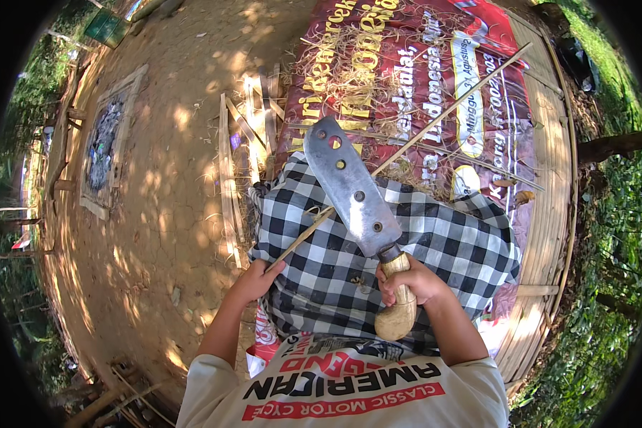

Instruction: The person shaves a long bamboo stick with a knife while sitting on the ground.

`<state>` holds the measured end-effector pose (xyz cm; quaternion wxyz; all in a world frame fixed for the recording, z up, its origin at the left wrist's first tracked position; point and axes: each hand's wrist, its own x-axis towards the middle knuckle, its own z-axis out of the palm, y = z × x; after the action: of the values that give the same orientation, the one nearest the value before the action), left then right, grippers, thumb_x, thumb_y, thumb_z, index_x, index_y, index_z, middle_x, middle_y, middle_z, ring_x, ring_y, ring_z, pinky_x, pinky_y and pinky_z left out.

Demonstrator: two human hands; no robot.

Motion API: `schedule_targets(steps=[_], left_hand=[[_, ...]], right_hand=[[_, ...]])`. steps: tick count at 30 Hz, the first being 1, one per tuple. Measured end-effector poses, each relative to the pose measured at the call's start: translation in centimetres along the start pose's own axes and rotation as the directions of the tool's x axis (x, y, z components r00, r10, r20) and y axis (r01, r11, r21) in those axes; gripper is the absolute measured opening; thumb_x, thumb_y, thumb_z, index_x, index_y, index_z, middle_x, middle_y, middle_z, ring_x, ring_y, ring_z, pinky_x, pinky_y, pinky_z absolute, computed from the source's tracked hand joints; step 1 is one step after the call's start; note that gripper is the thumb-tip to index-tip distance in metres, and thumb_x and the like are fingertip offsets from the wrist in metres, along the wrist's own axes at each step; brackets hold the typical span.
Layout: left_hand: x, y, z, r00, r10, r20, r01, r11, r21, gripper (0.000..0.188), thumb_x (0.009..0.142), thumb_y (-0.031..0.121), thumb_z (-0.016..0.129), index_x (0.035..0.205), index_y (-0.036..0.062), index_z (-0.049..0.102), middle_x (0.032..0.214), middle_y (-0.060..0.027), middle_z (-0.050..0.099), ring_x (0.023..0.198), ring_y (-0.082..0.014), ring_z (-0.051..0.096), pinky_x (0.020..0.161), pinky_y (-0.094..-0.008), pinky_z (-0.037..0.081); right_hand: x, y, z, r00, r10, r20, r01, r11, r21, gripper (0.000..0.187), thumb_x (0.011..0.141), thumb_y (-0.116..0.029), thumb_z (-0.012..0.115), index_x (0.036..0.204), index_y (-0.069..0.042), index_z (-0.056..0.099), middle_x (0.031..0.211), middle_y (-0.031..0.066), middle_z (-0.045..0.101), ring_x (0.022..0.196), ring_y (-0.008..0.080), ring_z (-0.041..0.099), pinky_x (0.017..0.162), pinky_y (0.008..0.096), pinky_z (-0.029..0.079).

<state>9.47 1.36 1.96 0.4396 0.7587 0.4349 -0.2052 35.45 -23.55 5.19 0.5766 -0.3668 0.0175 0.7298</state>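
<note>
My right hand (411,282) is wrapped round the pale wooden handle of a cleaver (358,194). Its broad grey blade has several round holes and points up and to the left, above my lap. In my left hand (259,279) is the near end of a long, thin bamboo strip (458,106). The strip runs up to the right and passes under the blade, which hides part of it. A small curl of shaving stands on the strip just left of the blade. Black-and-white checked cloth (299,235) covers my lap beneath both hands.
A dark red printed banner (378,93) strewn with thin shavings (360,60) lies ahead on a bamboo platform (549,178). Split bamboo pieces (227,171) lie to the left. Farther left, a framed pit (107,139) is set in the dirt ground. Plants (613,235) border the right side.
</note>
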Motion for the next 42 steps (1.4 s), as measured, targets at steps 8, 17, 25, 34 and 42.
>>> schedule_targets(steps=[8,17,25,34,42], left_hand=[[0.2,-0.2,0.2,1.000,-0.014,0.010,0.013,1.000,0.029,0.071,0.092,0.057,0.052,0.085,-0.0136,0.061,0.073,-0.0268,0.062,0.072,-0.0293,0.063,0.070,-0.0382,0.048],[0.4,-0.9,0.6,0.993,0.119,-0.027,-0.121,0.988,-0.098,0.064,0.093,0.052,0.053,0.093,-0.0120,0.063,0.078,-0.0256,0.065,0.077,-0.0293,0.065,0.073,-0.0374,0.048],[-0.2,0.7,-0.1,0.999,0.026,-0.020,-0.026,1.000,-0.013,0.065,0.092,0.054,0.054,0.091,-0.0108,0.064,0.078,-0.0270,0.065,0.077,-0.0340,0.066,0.072,-0.0391,0.048],[0.5,-0.6,0.5,0.999,0.005,-0.035,-0.005,1.000,-0.002,0.067,0.090,0.055,0.055,0.087,-0.0118,0.063,0.077,-0.0282,0.064,0.078,-0.0373,0.066,0.071,-0.0402,0.049],[0.6,-0.4,0.2,1.000,0.000,0.009,0.000,1.000,-0.023,0.065,0.091,0.052,0.056,0.088,-0.0124,0.063,0.075,-0.0279,0.063,0.076,-0.0347,0.066,0.070,-0.0399,0.048]], right_hand=[[0.0,-2.8,0.1,0.917,-0.240,-0.318,0.137,0.940,-0.313,0.019,0.065,0.003,0.061,0.083,0.003,0.054,0.061,0.0109,0.056,0.051,0.0216,0.058,0.051,0.0333,0.048],[0.7,0.2,-0.3,0.996,0.076,0.037,-0.075,0.997,-0.026,0.017,0.067,0.001,0.064,0.081,0.002,0.054,0.064,0.0087,0.056,0.053,0.0189,0.058,0.052,0.0326,0.048],[0.5,-0.1,1.1,0.964,-0.163,-0.210,0.135,0.981,-0.140,0.020,0.064,0.005,0.061,0.082,0.003,0.051,0.059,0.0113,0.054,0.049,0.0219,0.056,0.049,0.0347,0.047],[1.0,0.1,1.6,0.982,-0.053,-0.182,-0.021,0.924,-0.382,0.014,0.067,0.001,0.062,0.080,0.003,0.057,0.065,0.0086,0.059,0.056,0.0178,0.059,0.055,0.0308,0.047],[0.3,0.8,2.0,0.996,0.026,-0.087,-0.030,0.998,-0.053,0.025,0.063,0.007,0.063,0.084,0.002,0.052,0.058,0.0105,0.052,0.048,0.0216,0.055,0.050,0.0360,0.047]])
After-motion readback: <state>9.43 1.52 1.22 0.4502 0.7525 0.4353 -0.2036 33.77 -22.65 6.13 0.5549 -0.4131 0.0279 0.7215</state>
